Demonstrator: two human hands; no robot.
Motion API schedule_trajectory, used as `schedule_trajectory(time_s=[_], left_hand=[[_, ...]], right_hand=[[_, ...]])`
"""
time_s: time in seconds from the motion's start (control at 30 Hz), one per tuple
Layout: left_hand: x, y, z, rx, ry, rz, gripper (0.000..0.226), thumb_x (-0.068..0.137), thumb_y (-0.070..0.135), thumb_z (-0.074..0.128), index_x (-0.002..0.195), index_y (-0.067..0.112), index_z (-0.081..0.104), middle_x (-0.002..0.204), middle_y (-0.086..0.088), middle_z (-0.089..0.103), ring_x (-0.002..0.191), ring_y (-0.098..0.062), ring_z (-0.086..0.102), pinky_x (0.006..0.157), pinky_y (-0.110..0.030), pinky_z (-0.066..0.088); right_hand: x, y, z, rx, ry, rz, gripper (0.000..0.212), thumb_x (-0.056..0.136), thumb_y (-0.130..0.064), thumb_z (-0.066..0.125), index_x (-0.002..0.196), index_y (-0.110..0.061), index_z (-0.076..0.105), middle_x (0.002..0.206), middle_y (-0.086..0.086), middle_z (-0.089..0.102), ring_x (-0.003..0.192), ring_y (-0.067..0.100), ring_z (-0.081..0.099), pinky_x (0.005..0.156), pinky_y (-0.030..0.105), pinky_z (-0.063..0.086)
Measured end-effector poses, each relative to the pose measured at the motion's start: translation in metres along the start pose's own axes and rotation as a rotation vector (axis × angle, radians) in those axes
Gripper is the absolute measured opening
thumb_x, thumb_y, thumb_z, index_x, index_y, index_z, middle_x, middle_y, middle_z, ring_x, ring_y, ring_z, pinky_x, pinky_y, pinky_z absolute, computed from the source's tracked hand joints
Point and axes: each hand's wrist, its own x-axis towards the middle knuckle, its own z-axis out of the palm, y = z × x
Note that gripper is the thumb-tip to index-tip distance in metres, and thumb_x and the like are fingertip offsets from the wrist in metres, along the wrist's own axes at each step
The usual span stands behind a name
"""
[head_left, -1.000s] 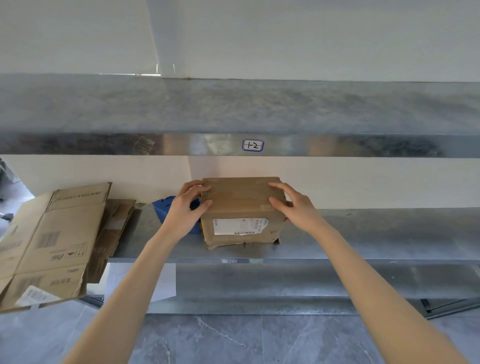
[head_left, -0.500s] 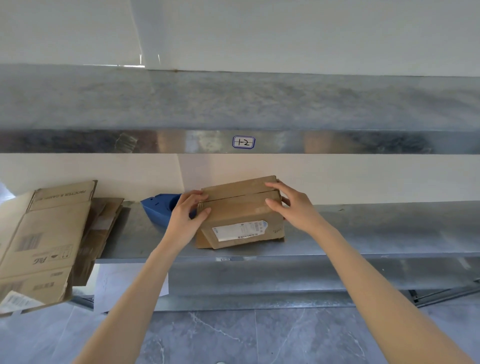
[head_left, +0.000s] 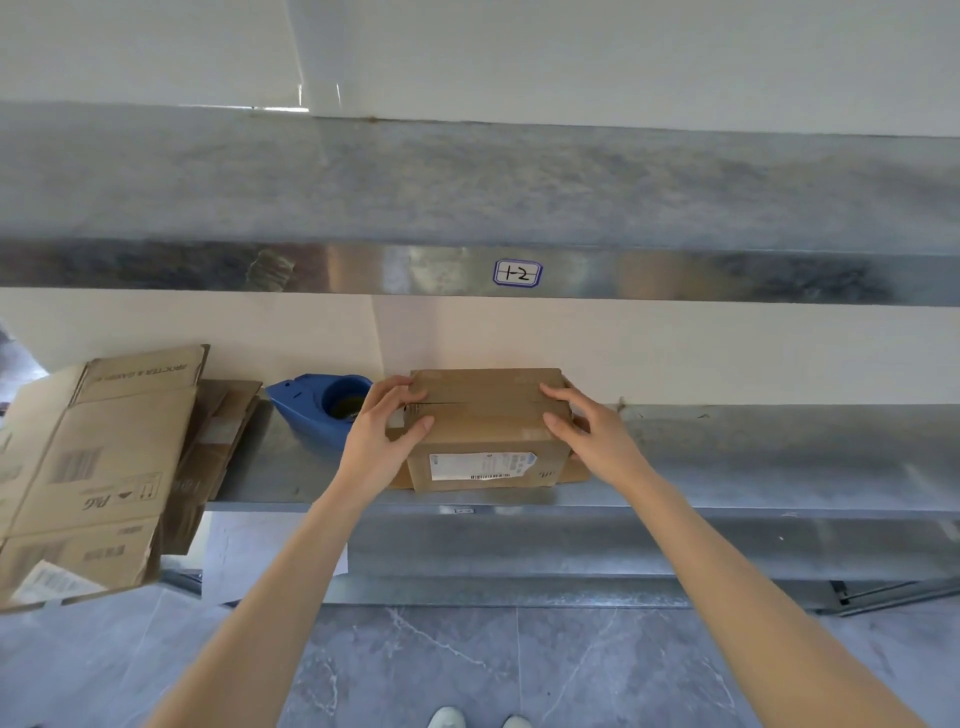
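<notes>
A small brown cardboard box (head_left: 485, 415) with a white shipping label on its front sits on the middle metal shelf (head_left: 753, 467), square to the shelf edge. My left hand (head_left: 382, 431) grips the box's left top corner, fingers over the top and thumb on the front. My right hand (head_left: 587, 426) holds the right end, fingers curled over the top edge and thumb on the front face.
A blue tape dispenser (head_left: 317, 410) lies just left of the box. Flattened cardboard cartons (head_left: 98, 467) lean over the shelf's left end. The upper shelf (head_left: 467, 197) carries a "1-2" tag (head_left: 517, 273). A lower shelf and grey tiled floor lie below.
The box was tilted and turned half a second ago; now it sits flat and square on the shelf. Both hands stay on its ends.
</notes>
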Motion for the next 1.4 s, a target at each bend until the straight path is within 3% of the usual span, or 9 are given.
schedule_trajectory(time_s=[0.13,0.3,0.37,0.47,0.6,0.77,0.9,1.1,1.4], left_hand=[[-0.003,-0.002,0.002,0.001,0.028,-0.007,0.026,0.091,0.023,0.069,0.116,0.026,0.066,0.132,0.014,0.048,0.122,-0.006,0.049,0.099,-0.024,0.041],[-0.007,0.003,0.005,0.084,0.036,0.047,0.024,0.095,0.025,0.063,0.118,0.025,0.066,0.130,0.022,0.051,0.111,0.015,0.048,0.087,-0.005,0.038],[-0.008,0.003,0.003,0.116,0.022,0.043,0.026,0.095,0.029,0.062,0.120,0.023,0.066,0.132,0.024,0.051,0.109,0.015,0.049,0.088,-0.012,0.043],[-0.009,0.003,0.002,0.121,0.006,0.013,0.029,0.095,0.029,0.062,0.124,0.024,0.065,0.137,0.023,0.050,0.116,0.005,0.051,0.095,-0.030,0.050],[-0.008,0.010,-0.003,0.184,-0.038,-0.022,0.031,0.096,0.031,0.059,0.127,0.029,0.063,0.140,0.029,0.044,0.114,0.007,0.048,0.098,-0.029,0.047],[-0.010,0.019,-0.012,0.387,-0.058,0.012,0.046,0.094,0.037,0.061,0.139,0.030,0.054,0.148,0.017,0.044,0.141,-0.010,0.031,0.106,-0.027,0.028],[-0.014,0.028,-0.011,0.407,0.010,0.037,0.053,0.092,0.037,0.064,0.143,0.029,0.049,0.148,0.013,0.045,0.138,-0.013,0.035,0.101,-0.026,0.032],[-0.013,0.037,-0.014,0.444,0.031,0.065,0.058,0.093,0.039,0.063,0.146,0.027,0.044,0.152,0.011,0.041,0.138,-0.014,0.035,0.103,-0.033,0.040],[-0.015,0.039,-0.042,0.505,0.083,0.097,0.053,0.095,0.037,0.062,0.144,0.023,0.048,0.151,0.005,0.045,0.136,-0.019,0.042,0.111,-0.044,0.035]], right_hand=[[0.000,0.002,0.003,-0.103,0.048,-0.086,0.037,0.098,-0.025,0.060,0.134,-0.034,0.056,0.151,-0.020,0.034,0.144,0.004,0.029,0.114,0.032,0.034],[0.004,-0.004,0.003,-0.548,0.061,-0.269,0.039,0.101,-0.021,0.052,0.138,-0.032,0.055,0.161,-0.016,0.023,0.149,0.011,0.019,0.117,0.037,0.026],[0.005,-0.006,0.010,-0.649,0.004,-0.352,0.048,0.099,-0.005,0.045,0.139,-0.030,0.054,0.157,-0.012,0.034,0.148,0.015,0.023,0.120,0.044,0.023],[0.004,-0.006,0.015,-0.657,-0.023,-0.338,0.058,0.097,0.004,0.039,0.141,-0.031,0.052,0.156,-0.015,0.034,0.148,0.012,0.024,0.112,0.037,0.038],[0.005,-0.008,0.010,-0.640,-0.056,-0.325,0.050,0.102,-0.005,0.038,0.140,-0.035,0.052,0.156,-0.019,0.032,0.147,0.008,0.022,0.110,0.031,0.037],[0.009,-0.020,0.002,-0.564,-0.104,-0.315,0.036,0.103,-0.035,0.048,0.138,-0.034,0.055,0.153,-0.014,0.039,0.143,0.014,0.030,0.116,0.030,0.020],[0.007,-0.027,0.001,-0.650,-0.081,-0.369,0.049,0.098,-0.044,0.053,0.144,-0.030,0.047,0.153,-0.010,0.038,0.139,0.017,0.035,0.118,0.038,0.024],[0.009,-0.033,0.001,-0.775,-0.050,-0.407,0.056,0.099,-0.049,0.047,0.151,-0.033,0.033,0.158,-0.011,0.029,0.148,0.015,0.020,0.122,0.042,0.007],[0.016,-0.065,0.016,-0.766,0.031,-0.435,0.053,0.099,-0.051,0.043,0.146,-0.027,0.042,0.150,-0.006,0.042,0.141,0.016,0.034,0.116,0.037,0.027]])
